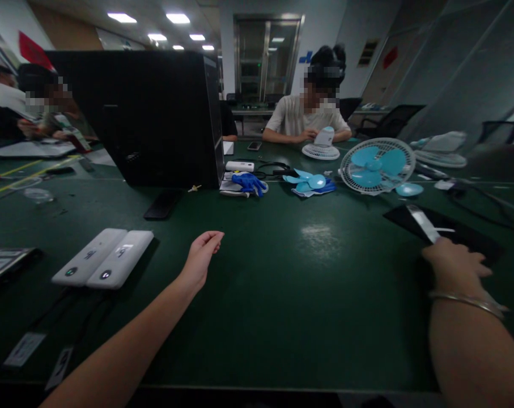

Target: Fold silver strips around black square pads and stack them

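My left hand (203, 258) hovers over the middle of the green table, its fingers curled in and the thumb pressed against them. Whatever it may hold is hidden. On the right, my right hand (454, 263), with a bangle on the wrist, is at the lower end of a flat silver-white strip (423, 223). That end appears gripped between thumb and fingers, though blur hides the exact hold. Under the strip and hand lies a flat black sheet or pouch (473, 226) with a thin white piece (446, 229) on it.
Two white power banks (120, 258) with cables lie left, near a dark phone (162, 205). A large black case (154, 119) stands behind. Blue-white gloves (248, 184), blue fan blades (310, 180) and a caged fan (376, 165) line the back. A person (308, 119) sits opposite, handling a fan base (325, 136).
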A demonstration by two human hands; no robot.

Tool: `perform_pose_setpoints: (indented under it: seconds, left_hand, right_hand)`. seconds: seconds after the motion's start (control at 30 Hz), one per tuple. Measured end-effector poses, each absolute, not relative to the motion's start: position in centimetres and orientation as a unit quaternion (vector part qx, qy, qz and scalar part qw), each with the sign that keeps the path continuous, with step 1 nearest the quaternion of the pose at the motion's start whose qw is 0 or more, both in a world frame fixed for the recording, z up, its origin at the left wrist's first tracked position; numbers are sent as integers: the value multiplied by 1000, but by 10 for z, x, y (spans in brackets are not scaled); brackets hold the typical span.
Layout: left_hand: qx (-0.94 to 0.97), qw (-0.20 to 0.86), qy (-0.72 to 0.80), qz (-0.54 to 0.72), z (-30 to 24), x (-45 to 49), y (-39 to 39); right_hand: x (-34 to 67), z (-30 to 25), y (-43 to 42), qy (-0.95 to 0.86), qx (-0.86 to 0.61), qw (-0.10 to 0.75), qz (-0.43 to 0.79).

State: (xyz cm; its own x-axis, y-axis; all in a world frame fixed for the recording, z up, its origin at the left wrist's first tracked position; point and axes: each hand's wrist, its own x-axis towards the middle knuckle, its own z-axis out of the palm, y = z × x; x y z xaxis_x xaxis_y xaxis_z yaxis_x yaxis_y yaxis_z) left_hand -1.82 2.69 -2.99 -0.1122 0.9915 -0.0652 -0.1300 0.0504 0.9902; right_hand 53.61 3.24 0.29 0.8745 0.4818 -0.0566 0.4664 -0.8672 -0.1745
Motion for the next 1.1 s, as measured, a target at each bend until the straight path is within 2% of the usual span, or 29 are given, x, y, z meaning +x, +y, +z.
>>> perform_pose_setpoints:
  seconds: [0.2,0.47,0.7,0.83,0.9,0.97,1.03,1.1]
  left_hand:
    - [440,518,507,531,-25,-17,24]
    - [522,489,511,477,-25,-14,22]
    - [603,440,465,476,-22,-8,17]
    - [580,515,447,446,-15,-6,12]
    - [602,517,457,402,-12,-7,10]
    - [660,436,488,370,-7,-9,8]
    - [713,276,527,371,-1,-11,5]
    - [743,174,533,366,6,-11,2]
  right_hand:
    - [515,22,33,-309,-946,100,22]
    - [436,42,48,-606,-767,209,23]
    - [355,43,38,-817,-505,201,192]
    - [319,54,15,-847,-398,141,324]
    - [310,59,8,-844,-369,122,370]
    - [307,61,4,-839,-348,107,405]
    - [306,62,3,-834,-335,95,427]
    - [306,62,2,-832,-324,84,443]
